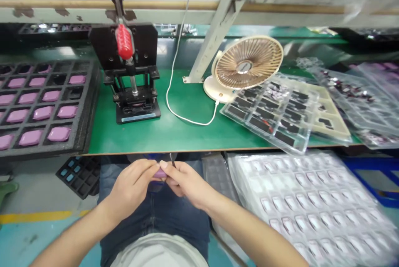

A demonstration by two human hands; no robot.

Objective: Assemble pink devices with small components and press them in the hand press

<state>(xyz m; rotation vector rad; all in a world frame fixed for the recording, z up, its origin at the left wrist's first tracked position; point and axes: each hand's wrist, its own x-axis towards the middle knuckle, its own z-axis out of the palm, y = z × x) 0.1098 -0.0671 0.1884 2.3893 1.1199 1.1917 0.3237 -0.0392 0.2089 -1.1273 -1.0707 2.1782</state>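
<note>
Just below the bench's front edge, above my lap, both hands meet around a small purple case [159, 173]. My left hand [132, 184] is closed on its left side, fingers over the top. My right hand [183, 177] pinches the case's right side with the thumb on top. A thin dark tool with a bent metal tip [172, 160] sticks up from between my right thumb and fingers; its lower part is hidden, so its kind is unclear. The hands cover most of the case.
At left stands a black foam tray [81, 128] of purple cases. A toggle press with red handle [125, 42] and a corded fan [249, 62] sit on the green bench [187, 136]. Clear compartment trays [294, 144] lie right. Below them is a large blister tray [249, 163].
</note>
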